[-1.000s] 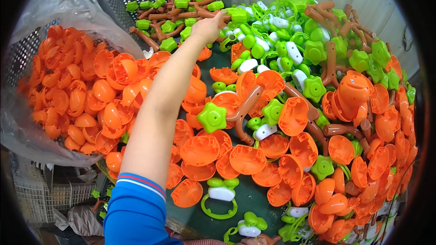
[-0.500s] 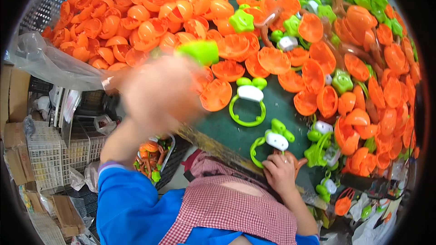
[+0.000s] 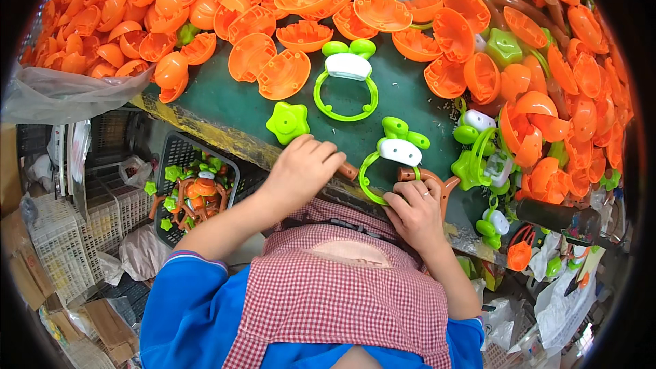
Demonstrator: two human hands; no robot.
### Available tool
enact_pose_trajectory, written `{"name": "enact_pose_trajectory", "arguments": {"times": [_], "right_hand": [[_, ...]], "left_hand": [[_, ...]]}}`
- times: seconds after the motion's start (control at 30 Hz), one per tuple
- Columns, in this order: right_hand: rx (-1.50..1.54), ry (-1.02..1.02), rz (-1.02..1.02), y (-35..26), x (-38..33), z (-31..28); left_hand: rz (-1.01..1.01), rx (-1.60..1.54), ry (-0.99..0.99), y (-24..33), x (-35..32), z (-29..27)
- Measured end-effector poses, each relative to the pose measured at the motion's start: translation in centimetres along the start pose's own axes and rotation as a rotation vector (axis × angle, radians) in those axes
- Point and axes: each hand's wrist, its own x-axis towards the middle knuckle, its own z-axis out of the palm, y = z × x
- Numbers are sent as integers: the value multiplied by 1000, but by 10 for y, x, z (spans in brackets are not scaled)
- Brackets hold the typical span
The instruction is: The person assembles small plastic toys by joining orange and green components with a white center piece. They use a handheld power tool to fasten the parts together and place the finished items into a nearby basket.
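Note:
My left hand [image 3: 301,171] is at the table's near edge, fingers closed on a brown plastic rod [image 3: 348,170] whose end sticks out on the right. Just beyond its fingers lies a green star-shaped piece [image 3: 287,123]. My right hand [image 3: 415,213] is closed over a brown forked, branch-shaped piece [image 3: 448,195], partly hidden by the fingers. Touching or very near its fingertips is a green ring with a white block and green knobs [image 3: 400,152]. Farther back, a similar green ring piece [image 3: 347,67] lies flat.
Orange half-shells [image 3: 253,24] are heaped along the far side and right, with a clear plastic bag [image 3: 68,96] at the left. Linked green and white parts [image 3: 478,157] lie right of my right hand. Below the worn table edge [image 3: 205,133] stands a dark crate [image 3: 171,147] of mixed parts.
My left hand has come back from the orange heap to the near edge. The green star now lies on the table. My right hand stays by the ring; the view has shifted.

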Motion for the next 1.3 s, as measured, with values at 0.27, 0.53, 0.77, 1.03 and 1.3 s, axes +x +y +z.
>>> {"name": "enact_pose_trajectory", "arguments": {"times": [0.27, 0.53, 0.77, 1.03, 1.3], "right_hand": [[152, -125, -64, 8, -1, -2], [130, -183, -121, 6, -4, -6], [89, -135, -39, -3, 5, -7], [21, -46, 22, -7, 3, -4], [111, 8, 84, -1, -5, -4]], "left_hand": [[15, -101, 115, -17, 14, 7], [111, -162, 127, -15, 17, 5], [146, -156, 293, -2, 29, 20], [-294, 255, 574, -105, 0, -54], [-450, 349, 421, -149, -37, -53]]}}
